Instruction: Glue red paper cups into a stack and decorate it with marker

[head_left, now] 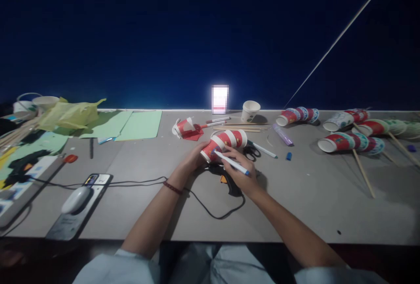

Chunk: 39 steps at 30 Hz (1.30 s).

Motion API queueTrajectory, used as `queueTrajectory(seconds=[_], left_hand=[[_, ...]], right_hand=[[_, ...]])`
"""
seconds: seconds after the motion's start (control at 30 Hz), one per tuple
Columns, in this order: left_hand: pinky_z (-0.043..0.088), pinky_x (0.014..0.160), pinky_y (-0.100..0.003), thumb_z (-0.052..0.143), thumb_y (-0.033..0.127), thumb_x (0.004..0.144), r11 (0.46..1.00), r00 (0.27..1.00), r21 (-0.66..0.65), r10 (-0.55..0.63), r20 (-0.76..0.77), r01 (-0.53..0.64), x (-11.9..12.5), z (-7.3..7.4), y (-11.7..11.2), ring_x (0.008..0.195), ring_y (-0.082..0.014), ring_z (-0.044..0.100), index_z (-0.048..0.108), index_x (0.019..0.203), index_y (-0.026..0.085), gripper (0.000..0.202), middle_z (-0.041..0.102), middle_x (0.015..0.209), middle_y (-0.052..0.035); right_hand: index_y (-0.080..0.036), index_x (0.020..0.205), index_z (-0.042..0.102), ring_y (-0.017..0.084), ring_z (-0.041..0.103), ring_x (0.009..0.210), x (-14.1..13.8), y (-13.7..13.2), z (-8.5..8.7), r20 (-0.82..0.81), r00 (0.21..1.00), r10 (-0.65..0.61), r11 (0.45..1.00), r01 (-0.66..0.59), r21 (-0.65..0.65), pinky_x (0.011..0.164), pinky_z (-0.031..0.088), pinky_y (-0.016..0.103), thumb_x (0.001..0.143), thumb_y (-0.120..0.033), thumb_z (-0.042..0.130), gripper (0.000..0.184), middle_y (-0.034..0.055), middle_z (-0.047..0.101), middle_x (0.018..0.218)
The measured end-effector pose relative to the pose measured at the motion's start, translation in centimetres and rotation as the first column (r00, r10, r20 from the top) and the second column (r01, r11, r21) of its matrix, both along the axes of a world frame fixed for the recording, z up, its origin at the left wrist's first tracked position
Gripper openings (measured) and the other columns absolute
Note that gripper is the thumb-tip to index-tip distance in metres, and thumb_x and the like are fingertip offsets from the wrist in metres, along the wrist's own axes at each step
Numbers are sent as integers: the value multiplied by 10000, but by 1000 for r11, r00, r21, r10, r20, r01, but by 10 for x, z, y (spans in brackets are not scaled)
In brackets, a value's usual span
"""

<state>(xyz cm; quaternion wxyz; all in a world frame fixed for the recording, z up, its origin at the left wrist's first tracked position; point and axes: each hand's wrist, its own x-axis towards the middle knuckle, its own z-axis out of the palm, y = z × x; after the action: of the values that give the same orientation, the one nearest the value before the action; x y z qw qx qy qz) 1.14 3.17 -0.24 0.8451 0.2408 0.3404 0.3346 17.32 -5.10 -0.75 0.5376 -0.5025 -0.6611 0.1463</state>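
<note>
A row of red and white paper cups (226, 141), nested loosely into a curved tube, is held just above the table. My left hand (196, 156) wraps round its lower left end; some of its fingers are hidden behind the cups. In my right hand (242, 169) is a white marker with a blue end (236, 165), gripped like a pen, its tip at the surface of the nearest cup. Under both hands lies a black hot glue gun (232, 185) with an orange trigger. Black-handled scissors (252, 152) and a capless marker (264, 149) rest just right of the cups.
Several similar cup tubes (334, 142), some on wooden sticks, lie at the right. A white cup (251, 111) and a lit screen (219, 99) stand at the back. Left are green paper (141, 125), a phone (70, 222) and a power strip (36, 179). The glue gun's cord (213, 214) loops across the table.
</note>
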Motion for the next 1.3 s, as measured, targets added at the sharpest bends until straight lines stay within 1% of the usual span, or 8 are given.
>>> queueTrajectory(seconds=[0.17,0.3,0.5,0.67,0.8,0.9,1.0,1.3], left_hand=[[564,693,-293,469,307,959,999,1000,-24,20,-12,-21,1,3,-1,694,-222,729,719,1007,55,358,770,832,-150],[564,717,-306,439,298,968,999,1000,-20,27,-8,-27,1,2,-1,718,-229,729,714,1028,43,380,768,837,-155],[554,661,-304,522,322,930,999,999,-12,30,-43,-31,-1,-2,0,677,-230,719,704,1053,29,366,766,841,-162],[553,667,-297,493,333,945,1000,999,-15,17,-49,-18,-1,-4,1,682,-224,720,710,1050,47,374,770,844,-151],[550,670,-288,459,322,960,1000,999,-2,14,-36,-14,-1,-2,1,694,-218,720,719,1029,54,380,772,847,-146],[555,705,-301,440,319,965,1000,1000,4,-8,-22,8,-1,0,0,728,-228,726,719,1048,55,393,774,855,-145],[557,727,-317,447,307,958,1000,999,5,6,-41,-6,0,1,0,722,-232,724,712,1076,46,390,773,846,-145],[555,659,-295,498,325,939,1000,998,4,15,-60,-15,-1,-3,1,682,-221,721,712,1036,47,364,772,824,-142]], right_hand=[[-239,922,719,251,725,1083,-1,0,1,5,1000,-9,1000,9,12,924,594,372,839,-207,647,114,78,775,1091],[-234,886,708,254,729,1072,-1,0,5,15,1000,-5,1000,4,29,908,597,370,825,-195,641,99,88,774,1092],[-237,868,704,257,734,1059,0,-1,5,3,1000,4,1000,-4,18,876,608,361,812,-192,641,96,78,780,1060],[-244,898,711,252,731,1065,-1,0,4,-8,1000,-16,1000,16,15,899,603,367,833,-209,639,104,77,779,1065],[-237,913,715,251,730,1070,-1,0,4,-1,1000,-5,1000,5,20,906,600,365,844,-206,636,109,79,782,1050],[-234,916,719,254,733,1060,-1,0,4,6,1000,-8,1000,7,28,909,598,369,843,-207,640,111,81,781,1058],[-231,922,718,254,732,1062,-1,0,3,12,1000,-3,1000,3,29,912,596,368,842,-202,642,114,85,779,1068],[-226,879,708,262,732,1064,-1,0,3,11,1000,-2,999,1,35,886,603,364,818,-186,644,98,88,779,1062]])
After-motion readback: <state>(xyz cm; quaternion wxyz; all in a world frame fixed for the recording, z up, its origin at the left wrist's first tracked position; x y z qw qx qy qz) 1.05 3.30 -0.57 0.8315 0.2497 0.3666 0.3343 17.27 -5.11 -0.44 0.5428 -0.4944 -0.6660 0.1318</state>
